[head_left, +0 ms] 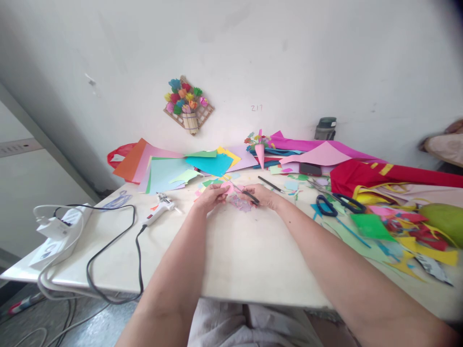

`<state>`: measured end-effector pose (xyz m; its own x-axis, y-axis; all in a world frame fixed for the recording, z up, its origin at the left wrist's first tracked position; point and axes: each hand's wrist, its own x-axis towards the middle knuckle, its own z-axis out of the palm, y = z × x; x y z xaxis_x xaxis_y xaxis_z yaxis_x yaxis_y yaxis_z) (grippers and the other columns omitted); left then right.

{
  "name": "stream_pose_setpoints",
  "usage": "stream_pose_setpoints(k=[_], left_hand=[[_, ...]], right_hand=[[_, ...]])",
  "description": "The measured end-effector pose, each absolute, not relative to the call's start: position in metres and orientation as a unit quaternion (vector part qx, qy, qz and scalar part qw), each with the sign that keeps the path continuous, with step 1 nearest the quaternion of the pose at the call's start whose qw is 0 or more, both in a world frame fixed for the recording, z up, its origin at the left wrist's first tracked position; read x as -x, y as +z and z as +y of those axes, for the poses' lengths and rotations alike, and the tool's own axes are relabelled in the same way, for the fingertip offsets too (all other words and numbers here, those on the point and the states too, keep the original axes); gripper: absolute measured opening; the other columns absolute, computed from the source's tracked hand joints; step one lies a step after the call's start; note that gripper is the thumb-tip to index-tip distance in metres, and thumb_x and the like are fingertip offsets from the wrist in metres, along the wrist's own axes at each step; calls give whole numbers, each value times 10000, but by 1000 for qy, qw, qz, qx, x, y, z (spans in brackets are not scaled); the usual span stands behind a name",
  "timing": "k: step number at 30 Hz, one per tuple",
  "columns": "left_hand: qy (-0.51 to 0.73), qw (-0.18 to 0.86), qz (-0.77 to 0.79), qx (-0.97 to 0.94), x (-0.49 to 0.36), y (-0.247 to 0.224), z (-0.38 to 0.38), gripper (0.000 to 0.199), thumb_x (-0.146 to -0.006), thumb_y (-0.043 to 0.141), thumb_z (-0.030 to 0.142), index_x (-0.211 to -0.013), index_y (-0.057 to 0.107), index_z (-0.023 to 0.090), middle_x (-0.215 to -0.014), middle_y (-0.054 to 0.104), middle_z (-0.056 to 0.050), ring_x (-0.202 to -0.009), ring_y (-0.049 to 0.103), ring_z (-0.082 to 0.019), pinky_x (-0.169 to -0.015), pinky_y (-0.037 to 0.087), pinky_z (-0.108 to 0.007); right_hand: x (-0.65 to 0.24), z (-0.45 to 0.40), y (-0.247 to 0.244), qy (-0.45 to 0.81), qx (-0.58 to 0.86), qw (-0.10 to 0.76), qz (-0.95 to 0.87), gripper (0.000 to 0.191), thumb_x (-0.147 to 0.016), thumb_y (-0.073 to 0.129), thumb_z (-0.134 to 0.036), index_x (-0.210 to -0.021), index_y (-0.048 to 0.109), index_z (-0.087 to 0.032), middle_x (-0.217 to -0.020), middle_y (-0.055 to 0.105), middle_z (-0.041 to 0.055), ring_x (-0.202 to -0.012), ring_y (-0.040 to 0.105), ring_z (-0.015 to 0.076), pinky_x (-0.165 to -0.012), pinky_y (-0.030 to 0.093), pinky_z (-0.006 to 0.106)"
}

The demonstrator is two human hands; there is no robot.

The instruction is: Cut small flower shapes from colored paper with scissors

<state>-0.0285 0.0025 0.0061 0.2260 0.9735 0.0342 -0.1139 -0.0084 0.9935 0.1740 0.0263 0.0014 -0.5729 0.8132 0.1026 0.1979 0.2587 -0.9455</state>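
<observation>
Currently, the left hand (214,196) pinches pink paper (227,187); the right hand (263,196) grips scissors (250,196), blades directed toward the paper. Paper scraps (241,204) lie between the hands, on the table (249,260). Safe blade movement requires clear fingertips.

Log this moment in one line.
left hand: holds pink paper | right hand: holds black-handled scissors | left side: glue gun on table

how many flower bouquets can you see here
2. The larger bouquet hangs on the wall; the smaller bouquet is in a pink cone towards the back of the table. None looks hidden.
</observation>
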Motion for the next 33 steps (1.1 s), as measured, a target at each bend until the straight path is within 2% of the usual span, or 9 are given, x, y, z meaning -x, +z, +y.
stream_pose_setpoints(k=[7, 15, 20, 33], left_hand=[[480, 576, 401, -526, 29, 5, 3, 378, -581, 836, 393, -572, 544, 154, -463, 442, 51, -405, 358, -42, -433, 392, -197], [486, 574, 399, -525, 28, 3, 4, 378, -604, 827, 393, -574, 536, 154, -458, 436, 53, -396, 364, -44, -429, 392, -201], [491, 574, 401, -519, 28, 4, 4, 389, -571, 843, 400, -573, 543, 153, -458, 453, 50, -398, 363, -44, -428, 394, -201], [514, 545, 430, -504, 28, 2, 6, 347, -600, 829, 353, -559, 546, 155, -459, 458, 44, -413, 406, -59, -450, 391, -209]], right_hand=[[-174, 30, -5, 502, 330, 314, -735, 401, -605, 773, -490, -661, 556, -157, -437, 448, -82, -349, 397, 58, -326, 297, 196], [-174, 28, -2, 503, 341, 309, -732, 354, -653, 776, -432, -651, 571, -143, -432, 451, -73, -346, 386, 55, -342, 285, 202], [-174, 29, -4, 510, 323, 320, -730, 370, -654, 767, -457, -656, 567, -146, -429, 445, -77, -349, 382, 55, -345, 266, 200], [-176, 25, 1, 508, 337, 306, -731, 378, -654, 765, -466, -628, 564, -148, -421, 433, -73, -349, 369, 55, -354, 248, 208]])
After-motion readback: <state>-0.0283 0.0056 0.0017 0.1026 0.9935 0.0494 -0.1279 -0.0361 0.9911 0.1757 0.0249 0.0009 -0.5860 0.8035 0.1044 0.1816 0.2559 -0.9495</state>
